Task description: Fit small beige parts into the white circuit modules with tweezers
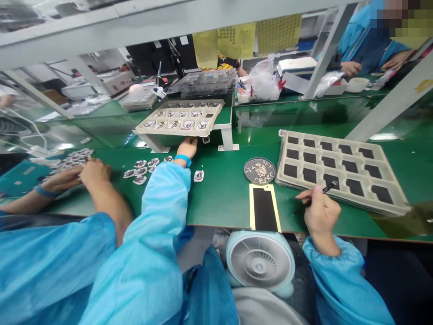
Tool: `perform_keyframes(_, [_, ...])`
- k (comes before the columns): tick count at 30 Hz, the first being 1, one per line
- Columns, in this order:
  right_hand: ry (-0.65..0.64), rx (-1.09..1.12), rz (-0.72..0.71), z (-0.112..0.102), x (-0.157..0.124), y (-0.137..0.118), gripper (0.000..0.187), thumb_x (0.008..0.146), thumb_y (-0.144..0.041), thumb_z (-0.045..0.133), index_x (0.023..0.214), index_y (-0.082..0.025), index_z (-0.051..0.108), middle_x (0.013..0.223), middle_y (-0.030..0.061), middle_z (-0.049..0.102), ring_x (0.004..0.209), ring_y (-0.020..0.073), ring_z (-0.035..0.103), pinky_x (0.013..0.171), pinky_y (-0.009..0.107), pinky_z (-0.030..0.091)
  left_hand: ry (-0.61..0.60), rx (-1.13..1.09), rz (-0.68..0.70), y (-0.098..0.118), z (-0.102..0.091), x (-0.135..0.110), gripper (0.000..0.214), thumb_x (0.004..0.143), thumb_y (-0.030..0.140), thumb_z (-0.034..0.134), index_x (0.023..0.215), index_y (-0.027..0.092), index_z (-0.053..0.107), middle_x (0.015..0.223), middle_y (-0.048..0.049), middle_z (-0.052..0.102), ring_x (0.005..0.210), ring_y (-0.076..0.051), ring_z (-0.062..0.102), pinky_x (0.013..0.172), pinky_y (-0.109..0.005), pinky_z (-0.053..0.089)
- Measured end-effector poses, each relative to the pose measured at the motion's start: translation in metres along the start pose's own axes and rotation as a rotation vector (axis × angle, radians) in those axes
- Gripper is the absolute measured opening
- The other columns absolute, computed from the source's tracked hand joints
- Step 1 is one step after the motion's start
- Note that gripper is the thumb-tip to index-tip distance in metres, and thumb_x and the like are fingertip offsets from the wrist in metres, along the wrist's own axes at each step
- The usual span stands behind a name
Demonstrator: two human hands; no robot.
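Note:
My left hand [187, 146] reaches forward to the front edge of a raised cream tray [149, 129] that holds several small silver parts. Its fingers curl at the tray's rim, and what they grip is hidden. One loose part [199, 176] lies on the green mat just right of my sleeve. My right hand [320, 212] is closed on black tweezers [329, 187], whose tip points at the near edge of a large cream tray [341, 195] with empty dark pockets. Between my hands lie a round black dish [260, 170] of tiny pieces and a black strip on yellow backing [264, 208].
A co-worker's hands [83, 175] at the left rest beside several loose parts [140, 171]. A small white fan [260, 261] sits below the table edge. Metal frame posts [326, 54] rise behind; more trays, bags and another person [365, 40] are at the back.

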State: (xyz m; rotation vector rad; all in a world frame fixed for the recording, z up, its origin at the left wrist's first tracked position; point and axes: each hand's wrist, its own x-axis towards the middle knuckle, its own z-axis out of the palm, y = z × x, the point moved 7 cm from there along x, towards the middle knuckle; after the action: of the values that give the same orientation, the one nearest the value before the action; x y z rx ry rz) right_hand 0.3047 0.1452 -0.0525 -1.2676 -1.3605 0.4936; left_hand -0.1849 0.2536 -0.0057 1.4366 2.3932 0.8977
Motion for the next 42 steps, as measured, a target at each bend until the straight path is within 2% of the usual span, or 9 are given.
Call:
perform_keyframes(5, [-0.038,0.179,0.208,0.008,-0.001,0.011,0.060,0.103,-0.062,0.048,0.072,-0.018,0.074,0.058,0.0037,0.062,0.049,0.0140,0.058,0.045,0.026,0.042,-0.114,0.140,-0.068,-0.052,0.001,-0.078,0.044,0.090,0.062,0.059,0.099,0.019,0.062,0.092,-0.0124,0.068,0.091,-0.031,0.065,0.083,-0.039,0.046])
perform_keyframes(10, [-0.254,0.294,0.214,0.030,0.003,0.003,0.030,0.083,-0.047,0.082,0.093,-0.020,0.075,0.062,0.0009,0.067,0.048,0.0133,0.060,0.043,0.023,0.049,-0.013,0.308,0.074,-0.045,0.004,-0.136,0.060,0.082,0.070,0.065,0.109,0.017,0.059,0.107,-0.0158,0.064,0.103,-0.034,0.062,0.089,-0.042,0.048])
perform_keyframes(14, [-0.259,0.287,0.158,0.026,0.002,-0.001,0.022,0.083,-0.038,0.083,0.094,-0.020,0.076,0.080,0.0041,0.073,0.055,0.0126,0.064,0.042,0.021,0.050,-0.033,0.247,0.183,-0.024,0.018,-0.138,0.032,0.088,0.045,0.067,0.104,0.018,0.060,0.104,-0.0135,0.064,0.100,-0.030,0.063,0.090,-0.041,0.048])
perform_keyframes(17, [-0.223,0.351,0.171,0.020,0.002,0.001,0.020,0.085,-0.037,0.081,0.094,-0.020,0.075,0.095,0.0075,0.075,0.066,0.0150,0.071,0.041,0.020,0.050,-0.085,0.024,0.276,0.002,0.028,-0.139,0.034,0.086,0.038,0.071,0.111,0.019,0.058,0.110,-0.0116,0.067,0.095,-0.026,0.065,0.084,-0.037,0.050])
perform_keyframes(22, [-0.366,0.426,0.298,0.032,0.003,0.010,0.031,0.083,-0.041,0.084,0.098,-0.016,0.073,0.078,0.0063,0.074,0.055,0.0149,0.068,0.038,0.020,0.049,-0.347,-0.486,0.452,0.075,0.048,-0.154,0.042,0.081,0.030,0.077,0.118,0.020,0.059,0.111,-0.0079,0.071,0.088,-0.017,0.067,0.061,-0.024,0.043])
perform_keyframes(27, [-0.364,0.460,0.330,0.034,0.006,0.010,0.038,0.080,-0.046,0.085,0.096,-0.015,0.069,0.078,0.0067,0.074,0.055,0.0145,0.069,0.039,0.019,0.050,-0.705,-0.809,0.459,0.133,0.083,-0.166,0.049,0.071,0.029,0.087,0.115,0.019,0.066,0.119,-0.0097,0.072,0.102,-0.021,0.070,0.086,-0.032,0.057])
perform_keyframes(30, [-0.330,0.484,0.330,0.031,0.006,0.009,0.037,0.085,-0.050,0.079,0.094,-0.016,0.067,0.085,0.0081,0.076,0.054,0.0131,0.068,0.039,0.020,0.050,-0.825,-0.923,0.360,0.140,0.105,-0.175,0.045,0.073,0.033,0.087,0.112,0.018,0.069,0.117,-0.0104,0.074,0.101,-0.022,0.071,0.087,-0.035,0.060])
perform_keyframes(36, [-0.307,0.459,0.154,0.031,0.005,-0.006,0.026,0.089,-0.042,0.078,0.098,-0.019,0.071,0.093,0.0064,0.077,0.055,0.0115,0.067,0.044,0.022,0.053,-0.916,-0.900,0.240,0.121,0.125,-0.196,0.042,0.076,0.036,0.085,0.112,0.018,0.072,0.112,-0.0119,0.077,0.097,-0.023,0.074,0.077,-0.034,0.062])
perform_keyframes(42, [-0.407,0.237,-0.217,0.039,0.000,-0.040,0.013,0.093,-0.027,0.073,0.105,-0.024,0.074,0.112,0.0076,0.076,0.097,0.0213,0.075,0.080,0.039,0.066,-0.917,-0.918,0.227,0.117,0.124,-0.197,0.040,0.076,0.029,0.082,0.113,0.018,0.074,0.117,-0.0114,0.076,0.102,-0.025,0.073,0.083,-0.036,0.062])
